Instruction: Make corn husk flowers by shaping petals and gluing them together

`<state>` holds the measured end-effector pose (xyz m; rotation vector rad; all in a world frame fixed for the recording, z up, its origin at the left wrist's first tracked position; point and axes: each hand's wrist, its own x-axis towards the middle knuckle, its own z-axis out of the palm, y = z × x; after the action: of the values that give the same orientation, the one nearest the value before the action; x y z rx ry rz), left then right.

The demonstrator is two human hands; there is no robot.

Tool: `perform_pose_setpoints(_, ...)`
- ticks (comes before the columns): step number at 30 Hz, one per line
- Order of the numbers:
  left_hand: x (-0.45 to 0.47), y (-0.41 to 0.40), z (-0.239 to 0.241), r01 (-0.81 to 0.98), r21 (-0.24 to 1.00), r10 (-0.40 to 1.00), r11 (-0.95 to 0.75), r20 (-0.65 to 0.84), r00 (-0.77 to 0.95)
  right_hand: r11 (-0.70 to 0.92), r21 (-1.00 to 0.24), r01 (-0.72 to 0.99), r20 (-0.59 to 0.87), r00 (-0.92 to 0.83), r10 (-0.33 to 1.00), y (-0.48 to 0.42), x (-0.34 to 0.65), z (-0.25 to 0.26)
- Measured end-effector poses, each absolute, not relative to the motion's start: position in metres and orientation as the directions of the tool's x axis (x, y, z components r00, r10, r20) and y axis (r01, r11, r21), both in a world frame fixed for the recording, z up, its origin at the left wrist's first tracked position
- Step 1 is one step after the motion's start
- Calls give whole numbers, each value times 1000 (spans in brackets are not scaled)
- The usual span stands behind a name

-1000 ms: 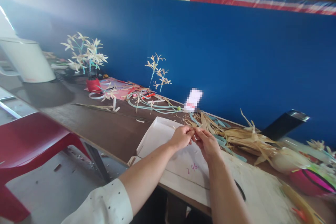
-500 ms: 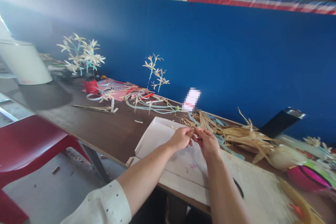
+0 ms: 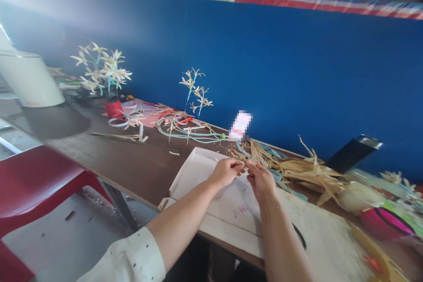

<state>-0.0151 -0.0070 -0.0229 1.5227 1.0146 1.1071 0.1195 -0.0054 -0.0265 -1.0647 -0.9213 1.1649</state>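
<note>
My left hand (image 3: 226, 172) and my right hand (image 3: 261, 178) meet fingertip to fingertip over a shallow white cardboard tray (image 3: 194, 172). Both pinch a thin pale strip of dried husk (image 3: 246, 165) between thumb and fingers; the strip is small and mostly hidden by the fingers. Just beyond the hands lies a heap of dried straw-coloured husks (image 3: 304, 169) mixed with pale blue strips.
A brown table (image 3: 132, 163) runs along a blue partition (image 3: 264, 66). On it stand husk flower sprigs (image 3: 102, 68) in a red pot, a smaller sprig (image 3: 194, 90), loops of blue-green strip (image 3: 185, 130), a white bucket (image 3: 29, 79), a black flask (image 3: 353, 152). A red plastic chair (image 3: 36, 180) stands left.
The hands stay together over the tray with only small finger movements. The view has drifted slightly, so things sit a little further left.
</note>
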Motion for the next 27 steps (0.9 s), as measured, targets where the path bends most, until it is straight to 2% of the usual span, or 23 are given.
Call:
perform_pose_setpoints(13,-16,-8,-22,287,893,935,-348,308,174,61,-971,-232,25,155,988,-9,115,-23)
perform_pose_setpoints(23,-16,-11,-20,237,895,920,-378,333,207,69,-963,-260,38,124,992,-6,119,-29)
perform_pose_setpoints(27,-16,-12,-18,214,905,927,-367,337,167,26,-957,-288,-2,96,995,-9,118,-26)
